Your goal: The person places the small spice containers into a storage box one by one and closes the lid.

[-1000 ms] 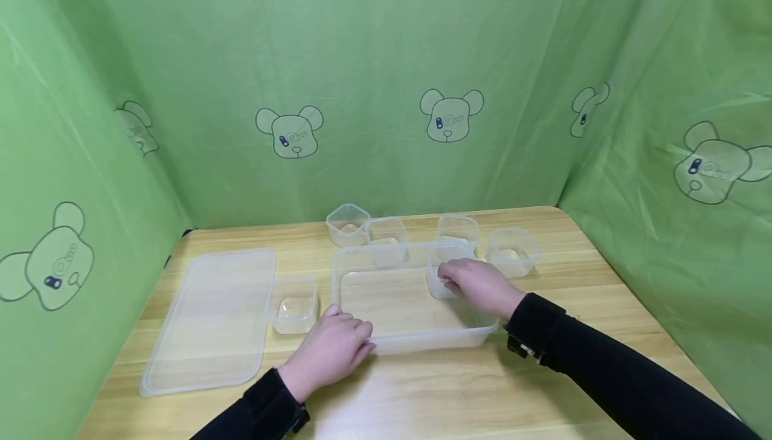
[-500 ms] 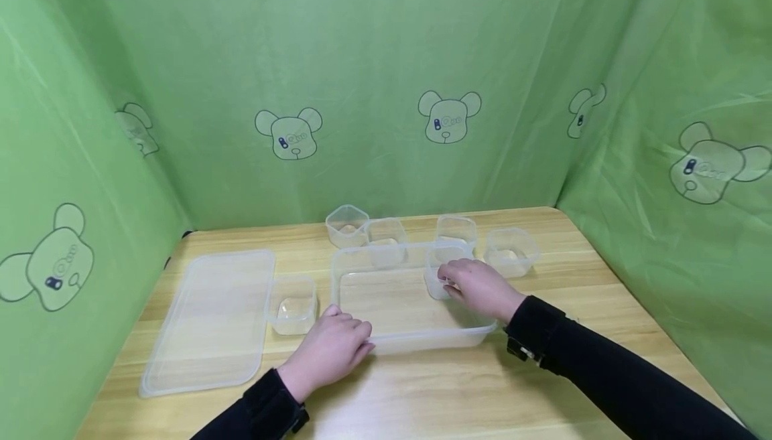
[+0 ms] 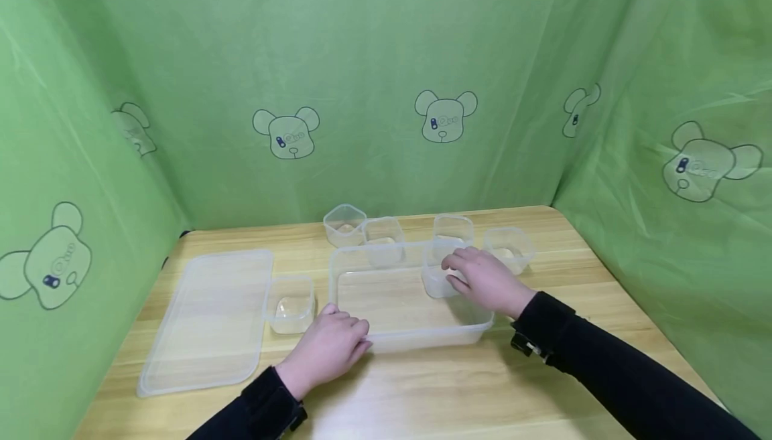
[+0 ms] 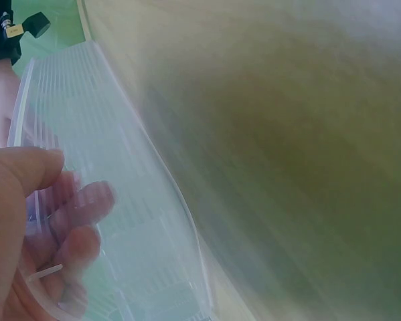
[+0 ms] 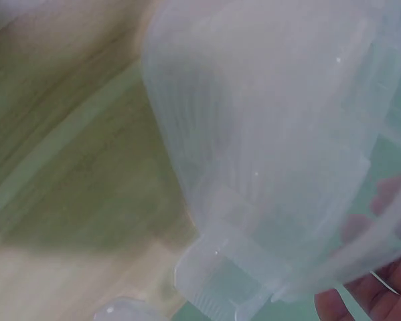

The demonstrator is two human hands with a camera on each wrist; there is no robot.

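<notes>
Green cloth (image 3: 374, 45) hung round 3 sides of a wood-grain table (image 3: 422, 393). On it sat a big clear box (image 3: 416, 341), w/ a small tub (image 3: 435, 284) inside, twd the far R corner. The L hand (image 3: 332, 346) pinched the box's near-L rim, thumb one side of the wall, fingers the other. The R hand (image 3: 485, 282) was at the small tub, thumb & fingers parted, not clenched on it; couldn't tell if a fingertip touched.

Placing it well prob. called for a light but steady L hold so the box didn't skid, the tub flat & square to the corner, then a straight-up R exit to avoid tipping it. Clear-on-clear edges looked hard to judge, so feel likely beat sight.

Another tub (image 3: 291, 323) stood L of the box, nr the flat lid (image 3: 211, 319); 4 tubs (image 3: 344, 220) stood behind.

Writing: bear-head prints (image 3: 292, 140) on the cloth had faint lettering, maybe "Qoo", n/c. No legible brand on the plastic.
</notes>
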